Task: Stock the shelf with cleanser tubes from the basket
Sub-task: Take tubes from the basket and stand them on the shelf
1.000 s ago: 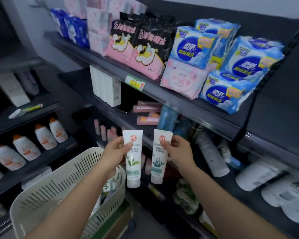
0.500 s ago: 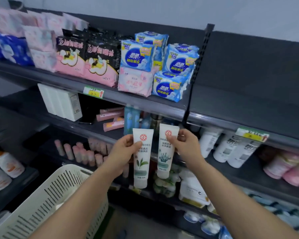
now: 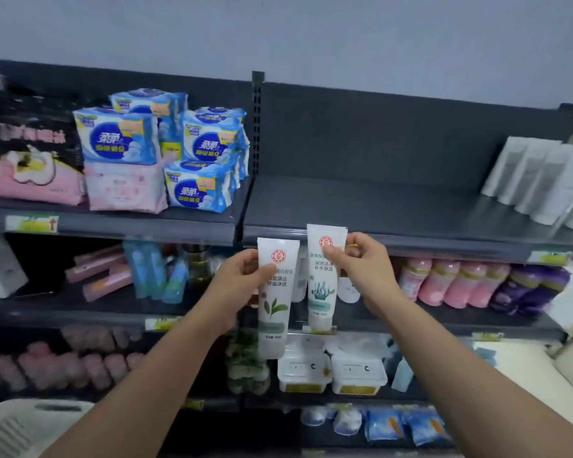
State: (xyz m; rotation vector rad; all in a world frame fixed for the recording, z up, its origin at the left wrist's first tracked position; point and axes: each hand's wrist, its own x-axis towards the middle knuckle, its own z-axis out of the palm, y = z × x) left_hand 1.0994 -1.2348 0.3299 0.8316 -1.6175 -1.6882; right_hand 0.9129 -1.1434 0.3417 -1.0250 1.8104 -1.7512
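Left hand pinches the leaf tube near its crimped end, cap down. Right hand pinches the seaweed tube the same way, and its crimp overlaps the front edge of the top shelf. The tubes hang side by side at centre, just apart, the right one higher. On that shelf are blue packs at 10 o'clock and white pouches at 2 o'clock. Pink bottles stand one shelf down at 3 o'clock. The basket rim shows at 7 o'clock.

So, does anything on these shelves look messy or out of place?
Two small things. The long pink boxes on the second dark shelf, at the left, lie flat at mixed angles, not in a row. The pale grey pouches at the right end of the top dark shelf lean sideways. Nothing looks spilled or damaged.
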